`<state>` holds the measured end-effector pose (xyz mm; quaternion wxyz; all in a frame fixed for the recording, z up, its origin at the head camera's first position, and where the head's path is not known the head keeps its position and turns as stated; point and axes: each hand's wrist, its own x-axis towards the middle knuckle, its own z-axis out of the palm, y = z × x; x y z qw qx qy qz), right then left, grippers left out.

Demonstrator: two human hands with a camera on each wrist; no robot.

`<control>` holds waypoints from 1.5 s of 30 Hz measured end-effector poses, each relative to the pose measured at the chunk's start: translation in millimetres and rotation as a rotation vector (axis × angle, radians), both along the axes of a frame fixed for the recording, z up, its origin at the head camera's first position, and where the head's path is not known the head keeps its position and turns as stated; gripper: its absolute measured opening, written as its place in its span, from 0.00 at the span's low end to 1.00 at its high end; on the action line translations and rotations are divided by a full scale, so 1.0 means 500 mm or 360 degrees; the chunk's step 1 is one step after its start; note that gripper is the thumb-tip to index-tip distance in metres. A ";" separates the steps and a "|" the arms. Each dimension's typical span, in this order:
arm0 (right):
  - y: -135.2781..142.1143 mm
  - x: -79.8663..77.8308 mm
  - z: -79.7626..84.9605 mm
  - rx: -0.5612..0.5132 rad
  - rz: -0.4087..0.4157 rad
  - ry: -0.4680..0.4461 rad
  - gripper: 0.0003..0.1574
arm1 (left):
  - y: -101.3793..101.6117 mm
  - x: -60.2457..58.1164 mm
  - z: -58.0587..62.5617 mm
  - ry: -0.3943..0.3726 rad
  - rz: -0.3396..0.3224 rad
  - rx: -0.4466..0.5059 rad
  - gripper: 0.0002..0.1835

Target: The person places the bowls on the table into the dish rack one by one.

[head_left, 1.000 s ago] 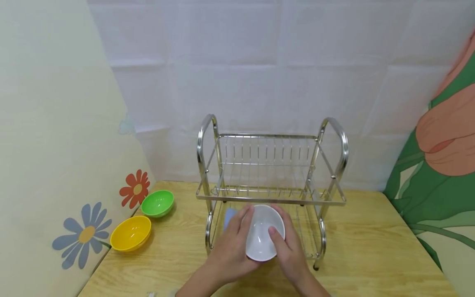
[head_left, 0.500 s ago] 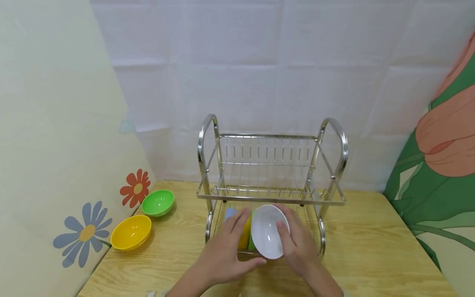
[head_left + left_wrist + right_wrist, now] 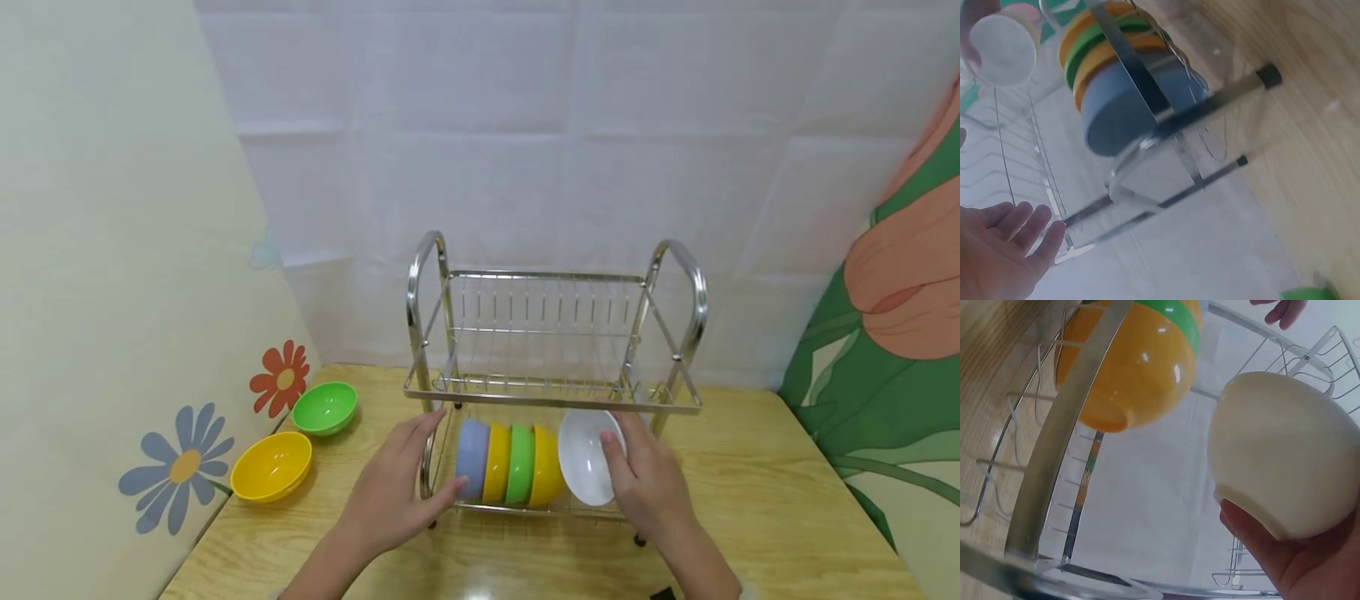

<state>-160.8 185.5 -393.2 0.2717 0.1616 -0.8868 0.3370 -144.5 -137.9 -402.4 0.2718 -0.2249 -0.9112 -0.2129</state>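
My right hand (image 3: pixel 656 479) grips a white bowl (image 3: pixel 588 458), thumb inside its rim and fingers behind it. The bowl is tipped on its side, its opening facing left, at the front of the metal dish rack's (image 3: pixel 555 403) lower tier. In the right wrist view its foot rests against the hand. To its left, a blue bowl (image 3: pixel 471 460), a yellow bowl (image 3: pixel 497 462), a green bowl (image 3: pixel 521 464) and a second yellow bowl (image 3: pixel 546 468) stand on edge in a row. My left hand (image 3: pixel 397 487) holds nothing, fingers extended beside the rack's left end.
A green bowl (image 3: pixel 325 408) and a wide yellow bowl (image 3: pixel 272 467) sit on the wooden table (image 3: pixel 360 575) left of the rack. The upper tier's front bar overhangs the lower bowls. A small dark object (image 3: pixel 663 593) shows at the bottom edge.
The white bowl, first held in both hands, has moved right in the right hand alone. My left hand has let go and drawn left, uncovering the row of bowls.
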 end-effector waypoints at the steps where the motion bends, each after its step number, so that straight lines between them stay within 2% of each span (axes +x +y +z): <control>1: 0.003 -0.001 -0.001 0.0026 -0.0008 -0.0012 0.30 | -0.009 -0.001 0.001 0.0002 0.0015 0.0005 0.45; 5: 0.012 -0.006 -0.002 0.0119 -0.0048 -0.0024 0.31 | -0.045 -0.012 0.009 0.0032 0.0055 0.0059 0.42; 11: 0.013 -0.011 -0.001 0.0209 -0.0106 -0.0085 0.28 | -0.102 -0.053 0.037 0.0087 0.0103 0.0164 0.36; 17: 0.010 -0.018 -0.006 0.0268 -0.0143 -0.0147 0.27 | -0.131 -0.081 0.066 0.0172 0.0107 0.0221 0.33; 25: 0.000 -0.032 -0.014 0.0400 -0.0185 -0.0186 0.25 | -0.125 -0.098 0.107 0.0316 0.0067 0.0238 0.31; 32: -0.013 -0.043 -0.021 0.0488 -0.0178 -0.0325 0.26 | -0.107 -0.112 0.164 0.0444 -0.0013 0.0199 0.31; 39: -0.022 -0.054 -0.031 0.0480 -0.0164 -0.0400 0.29 | -0.085 -0.122 0.221 0.0492 -0.0059 0.0154 0.33; 45: -0.031 -0.063 -0.036 0.0484 -0.0142 -0.0420 0.30 | -0.073 -0.138 0.250 0.0502 -0.0108 0.0098 0.33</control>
